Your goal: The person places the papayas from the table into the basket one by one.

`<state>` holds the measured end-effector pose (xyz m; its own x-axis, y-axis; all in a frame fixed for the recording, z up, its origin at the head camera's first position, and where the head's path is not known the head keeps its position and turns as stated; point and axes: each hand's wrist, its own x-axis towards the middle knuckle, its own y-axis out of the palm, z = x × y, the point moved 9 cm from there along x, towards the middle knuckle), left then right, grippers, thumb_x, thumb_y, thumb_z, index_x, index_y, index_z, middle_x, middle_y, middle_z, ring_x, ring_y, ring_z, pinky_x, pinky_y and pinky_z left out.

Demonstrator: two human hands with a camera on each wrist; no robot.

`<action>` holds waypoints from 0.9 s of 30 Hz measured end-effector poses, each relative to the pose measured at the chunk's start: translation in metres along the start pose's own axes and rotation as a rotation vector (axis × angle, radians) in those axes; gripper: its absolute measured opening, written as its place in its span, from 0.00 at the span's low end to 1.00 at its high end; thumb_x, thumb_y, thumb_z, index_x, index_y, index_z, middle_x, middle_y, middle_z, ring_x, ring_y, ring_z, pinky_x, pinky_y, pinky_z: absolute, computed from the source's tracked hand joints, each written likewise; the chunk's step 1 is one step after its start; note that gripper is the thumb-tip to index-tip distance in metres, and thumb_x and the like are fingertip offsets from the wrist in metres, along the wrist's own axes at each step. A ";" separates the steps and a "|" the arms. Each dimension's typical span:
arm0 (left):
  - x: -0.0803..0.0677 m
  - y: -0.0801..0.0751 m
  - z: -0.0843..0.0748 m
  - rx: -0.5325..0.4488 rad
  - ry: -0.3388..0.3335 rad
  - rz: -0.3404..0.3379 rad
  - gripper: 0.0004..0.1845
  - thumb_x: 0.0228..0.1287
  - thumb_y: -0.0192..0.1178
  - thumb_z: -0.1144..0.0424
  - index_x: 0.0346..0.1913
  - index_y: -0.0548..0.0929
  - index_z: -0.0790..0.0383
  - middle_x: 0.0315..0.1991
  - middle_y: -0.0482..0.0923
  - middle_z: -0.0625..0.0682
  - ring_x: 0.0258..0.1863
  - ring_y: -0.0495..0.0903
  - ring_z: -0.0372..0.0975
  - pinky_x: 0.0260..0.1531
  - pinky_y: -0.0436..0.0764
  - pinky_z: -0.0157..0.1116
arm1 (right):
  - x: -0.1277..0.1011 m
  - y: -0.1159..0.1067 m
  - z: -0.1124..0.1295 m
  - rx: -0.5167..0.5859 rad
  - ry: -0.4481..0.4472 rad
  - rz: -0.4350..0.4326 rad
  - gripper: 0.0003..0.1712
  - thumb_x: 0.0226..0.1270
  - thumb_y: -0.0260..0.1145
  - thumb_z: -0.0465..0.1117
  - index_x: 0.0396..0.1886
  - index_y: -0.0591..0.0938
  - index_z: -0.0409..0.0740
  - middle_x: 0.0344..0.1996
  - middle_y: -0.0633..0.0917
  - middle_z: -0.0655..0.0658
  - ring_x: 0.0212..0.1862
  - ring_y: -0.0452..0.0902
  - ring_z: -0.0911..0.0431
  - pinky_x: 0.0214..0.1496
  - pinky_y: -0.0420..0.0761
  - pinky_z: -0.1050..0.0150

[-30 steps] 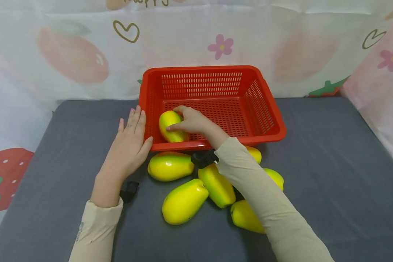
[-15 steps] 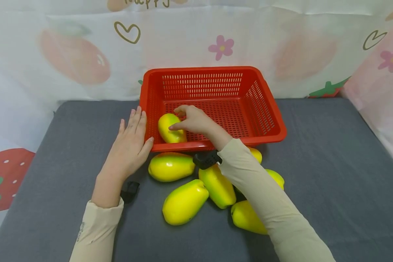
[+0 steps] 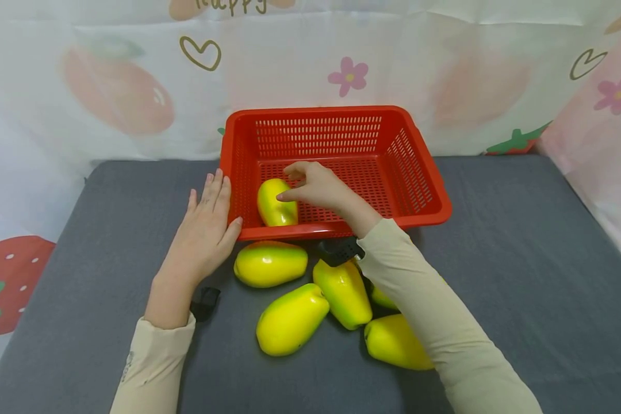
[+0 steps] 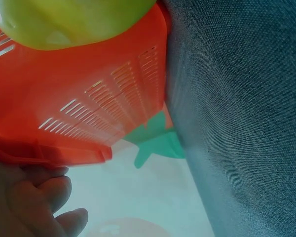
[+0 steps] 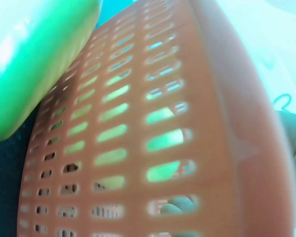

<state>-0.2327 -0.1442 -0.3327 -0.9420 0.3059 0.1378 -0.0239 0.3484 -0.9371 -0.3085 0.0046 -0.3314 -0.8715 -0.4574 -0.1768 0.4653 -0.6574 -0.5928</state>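
A yellow-green papaya lies in the near left corner of the red plastic basket. Just over it is my right hand, fingers loosely bent and thumb overlapping the fruit's right side; the index finger stands apart from it. My left hand lies with straight fingers along the basket's left side, thumb at the front left corner. In the left wrist view, fingertips show beside the basket rim. Through the slots of the basket wall, the right wrist view shows green fruit inside.
Several papayas lie on the grey cloth before the basket, among them one along its front and one nearer. The right forearm partly covers others. Behind the table hangs a printed curtain.
My right hand has drawn back to the right, its fingers coming off the papaya in the basket. The papaya has rolled slightly left, then right. The left hand stays in place.
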 end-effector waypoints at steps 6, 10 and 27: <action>0.000 0.000 -0.001 -0.001 0.008 -0.007 0.35 0.73 0.42 0.58 0.73 0.43 0.74 0.75 0.35 0.64 0.74 0.34 0.51 0.69 0.36 0.53 | -0.008 -0.009 0.000 0.074 -0.017 -0.016 0.33 0.62 0.68 0.43 0.66 0.71 0.41 0.62 0.73 0.42 0.61 0.70 0.50 0.60 0.72 0.58; 0.000 0.000 -0.001 -0.005 0.011 -0.008 0.35 0.72 0.42 0.58 0.73 0.43 0.74 0.75 0.35 0.64 0.74 0.34 0.51 0.69 0.35 0.53 | -0.016 -0.018 0.001 0.145 -0.021 -0.033 0.31 0.62 0.68 0.42 0.64 0.72 0.41 0.60 0.75 0.44 0.60 0.70 0.51 0.59 0.73 0.59; -0.001 -0.001 -0.001 -0.016 0.012 -0.013 0.35 0.72 0.42 0.58 0.73 0.44 0.74 0.75 0.36 0.64 0.74 0.35 0.51 0.69 0.35 0.54 | -0.088 -0.059 -0.001 0.229 -0.109 -0.119 0.29 0.62 0.69 0.42 0.63 0.74 0.44 0.58 0.77 0.47 0.59 0.72 0.55 0.57 0.76 0.57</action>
<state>-0.2315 -0.1439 -0.3320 -0.9375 0.3120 0.1542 -0.0311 0.3663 -0.9300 -0.2594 0.0841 -0.2820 -0.9060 -0.4227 -0.0235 0.3945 -0.8229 -0.4089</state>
